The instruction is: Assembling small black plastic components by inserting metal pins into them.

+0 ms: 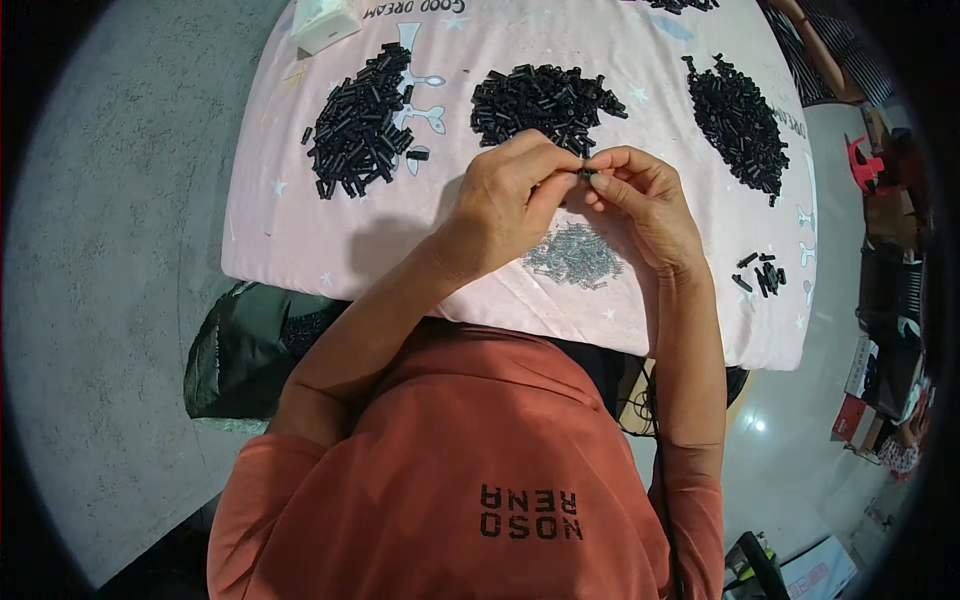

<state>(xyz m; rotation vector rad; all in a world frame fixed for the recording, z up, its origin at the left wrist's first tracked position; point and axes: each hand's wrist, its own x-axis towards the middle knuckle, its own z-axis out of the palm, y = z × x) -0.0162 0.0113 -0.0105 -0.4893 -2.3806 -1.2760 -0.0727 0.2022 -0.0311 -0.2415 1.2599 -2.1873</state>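
Over the middle of the table, my left hand (508, 195) and my right hand (645, 200) meet fingertip to fingertip. Both pinch a small dark part (587, 174), mostly covered by the fingers, so its exact shape is hard to make out. Just beyond the hands lies a pile of short black tubular pieces (540, 100). Below them, nearer my body, is a loose heap of thin silvery pieces (575, 257) that look like small springs.
A second pile of black tubes (360, 125) lies at the left, and a heap of smaller black parts (740, 125) at the right. Several black pieces (768, 275) are scattered near the right edge. A white box (325, 25) stands far left; a green sack (235, 355) is below the pink tablecloth (290, 235).
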